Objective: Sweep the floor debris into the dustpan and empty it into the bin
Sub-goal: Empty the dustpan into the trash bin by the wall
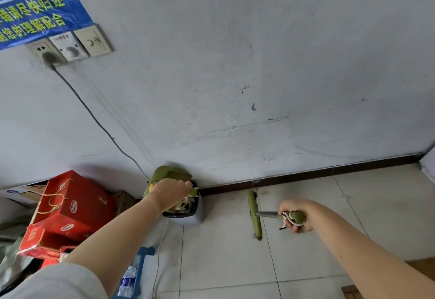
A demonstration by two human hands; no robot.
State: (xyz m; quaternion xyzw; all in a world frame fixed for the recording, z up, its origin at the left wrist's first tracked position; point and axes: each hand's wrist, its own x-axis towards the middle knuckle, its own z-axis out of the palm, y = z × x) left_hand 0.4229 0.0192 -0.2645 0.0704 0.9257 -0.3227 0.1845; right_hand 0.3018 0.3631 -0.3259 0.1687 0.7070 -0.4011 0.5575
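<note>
Dustpan (170, 174) tips over the bin (188, 218), my left hand (173, 191) clenched on its handle; I'd shake gently, right hand (295, 216) gripping the broom (255, 216).

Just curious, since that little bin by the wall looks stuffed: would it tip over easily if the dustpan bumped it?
Probably not easily: the bin stands against the wall, which would brace it. It looks small and plastic, so likely light and apt to slide sideways. Its scraps sit near the rim and might spill.

Read yellow-green words "请尽快归还" and "理解配合" on the blue sign (35, 9) stuck to the wall (235, 63); other labels were too blurry.
</note>
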